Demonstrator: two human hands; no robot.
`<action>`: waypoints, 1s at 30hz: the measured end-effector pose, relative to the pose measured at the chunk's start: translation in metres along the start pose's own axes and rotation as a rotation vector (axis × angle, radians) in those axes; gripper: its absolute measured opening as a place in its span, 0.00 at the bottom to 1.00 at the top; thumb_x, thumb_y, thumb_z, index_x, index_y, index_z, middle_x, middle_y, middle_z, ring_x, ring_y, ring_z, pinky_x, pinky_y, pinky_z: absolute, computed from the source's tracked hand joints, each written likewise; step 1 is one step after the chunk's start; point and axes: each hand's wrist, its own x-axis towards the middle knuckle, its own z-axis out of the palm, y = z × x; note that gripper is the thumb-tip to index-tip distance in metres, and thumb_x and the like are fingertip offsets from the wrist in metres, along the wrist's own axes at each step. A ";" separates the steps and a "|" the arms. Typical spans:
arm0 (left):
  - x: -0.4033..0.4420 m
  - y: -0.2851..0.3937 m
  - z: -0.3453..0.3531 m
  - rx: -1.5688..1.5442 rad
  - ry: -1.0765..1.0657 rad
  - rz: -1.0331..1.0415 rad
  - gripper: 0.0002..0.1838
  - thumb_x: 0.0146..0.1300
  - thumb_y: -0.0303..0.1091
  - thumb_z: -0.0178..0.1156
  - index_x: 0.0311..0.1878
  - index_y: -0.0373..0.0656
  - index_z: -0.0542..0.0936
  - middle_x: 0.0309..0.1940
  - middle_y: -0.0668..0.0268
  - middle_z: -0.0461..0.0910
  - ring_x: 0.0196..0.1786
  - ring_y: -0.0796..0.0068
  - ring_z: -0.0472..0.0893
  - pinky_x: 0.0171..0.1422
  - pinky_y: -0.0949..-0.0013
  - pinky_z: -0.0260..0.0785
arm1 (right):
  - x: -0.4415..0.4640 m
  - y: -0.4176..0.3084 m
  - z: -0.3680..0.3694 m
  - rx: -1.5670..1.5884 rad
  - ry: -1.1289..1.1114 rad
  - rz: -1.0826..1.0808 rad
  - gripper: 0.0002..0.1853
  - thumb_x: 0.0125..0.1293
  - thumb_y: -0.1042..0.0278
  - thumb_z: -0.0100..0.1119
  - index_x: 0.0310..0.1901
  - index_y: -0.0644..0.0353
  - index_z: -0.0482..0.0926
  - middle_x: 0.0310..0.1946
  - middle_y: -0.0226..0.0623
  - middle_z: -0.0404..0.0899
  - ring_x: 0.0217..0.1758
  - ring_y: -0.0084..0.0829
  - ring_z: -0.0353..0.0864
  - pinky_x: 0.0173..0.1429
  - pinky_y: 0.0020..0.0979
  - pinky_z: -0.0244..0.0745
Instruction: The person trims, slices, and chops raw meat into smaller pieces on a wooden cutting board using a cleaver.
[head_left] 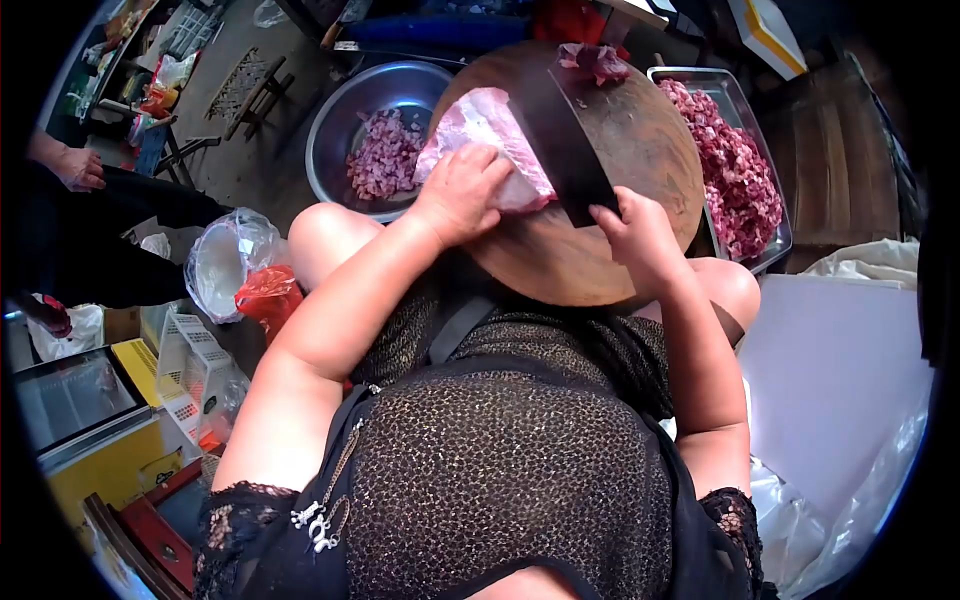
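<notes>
A large slab of raw pork (pixel 485 120), pale on top and pink along its edge, lies on a round wooden chopping block (pixel 545 270) in front of me. My left hand (pixel 462 195) presses down on the slab's near part with its fingers curled against it. In my right hand (pixel 640 232), the fingers are wrapped round the grip of a broad dark cleaver (pixel 570 150). Its blade stands just right of the slab's cut edge; I cannot tell whether it touches the meat. A smaller dark red meat piece (pixel 595 63) sits at the block's far edge.
Left of the block stands a metal bowl (pixel 325 125) with diced meat (pixel 385 150). A metal tray (pixel 785 220) heaped with chopped red meat (pixel 735 170) is on the right. Another person's hand (pixel 78 168) shows at far left, beyond a plastic-lined bin (pixel 218 265) and a red bag (pixel 270 298).
</notes>
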 end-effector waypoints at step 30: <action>-0.022 -0.046 0.004 -0.927 0.104 -0.532 0.11 0.56 0.19 0.67 0.33 0.45 0.74 0.30 0.78 0.73 0.33 0.88 0.72 0.34 0.80 0.66 | 0.052 -0.014 0.020 0.280 0.060 0.046 0.13 0.69 0.63 0.57 0.37 0.68 0.74 0.16 0.38 0.76 0.14 0.31 0.76 0.20 0.34 0.72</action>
